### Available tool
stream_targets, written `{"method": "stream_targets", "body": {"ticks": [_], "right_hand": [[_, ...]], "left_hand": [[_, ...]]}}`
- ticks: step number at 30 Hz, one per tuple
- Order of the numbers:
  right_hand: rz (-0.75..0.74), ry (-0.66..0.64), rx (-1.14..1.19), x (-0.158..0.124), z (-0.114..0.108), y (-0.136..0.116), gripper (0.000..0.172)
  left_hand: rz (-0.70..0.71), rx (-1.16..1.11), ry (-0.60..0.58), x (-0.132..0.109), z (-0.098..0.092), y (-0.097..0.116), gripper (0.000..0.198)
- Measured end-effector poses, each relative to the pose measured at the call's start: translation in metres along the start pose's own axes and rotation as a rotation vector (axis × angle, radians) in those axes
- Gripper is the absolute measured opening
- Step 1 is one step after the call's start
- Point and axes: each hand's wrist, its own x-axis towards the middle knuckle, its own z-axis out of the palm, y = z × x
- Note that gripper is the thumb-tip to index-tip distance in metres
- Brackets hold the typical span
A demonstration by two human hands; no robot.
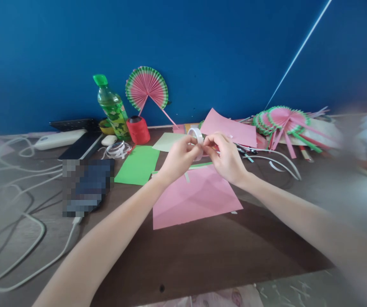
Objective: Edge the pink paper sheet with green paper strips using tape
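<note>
Above the far part of the table, my left hand point(183, 154) is closed on a roll of white tape point(196, 134). My right hand point(223, 153) meets it at the fingertips, with thumb and forefinger pinched together beside the roll. What the right fingers pinch is too small to make out. Below both hands lies a pink sheet of paper point(196, 196), with a green strip along its far edge and a short pale strip point(187, 177) on it. A bright green sheet point(138, 164) lies to its left.
A green bottle point(113, 106) and a red container point(138, 130) stand at the back left. A round paper fan point(147, 87) leans on the blue wall; more fans point(282, 119) lie right. A phone point(89, 187) and cables point(42, 230) occupy the left. Another pink sheet point(229, 130) lies behind.
</note>
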Motion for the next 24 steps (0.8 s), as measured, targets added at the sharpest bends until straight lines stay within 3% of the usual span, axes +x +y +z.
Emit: {"method": "stream_targets", "body": {"ticks": [11, 24], "right_hand": [[-0.085, 0.01, -0.045, 0.0, 0.0, 0.0, 0.012], [-0.092, -0.037, -0.015, -0.001, -0.001, 0.0, 0.009]], "left_hand": [[-0.172, -0.255, 0.025, 0.001, 0.004, 0.011, 0.01], [-0.192, -0.324, 0.042, 0.001, 0.0, 0.016, 0.016]]}}
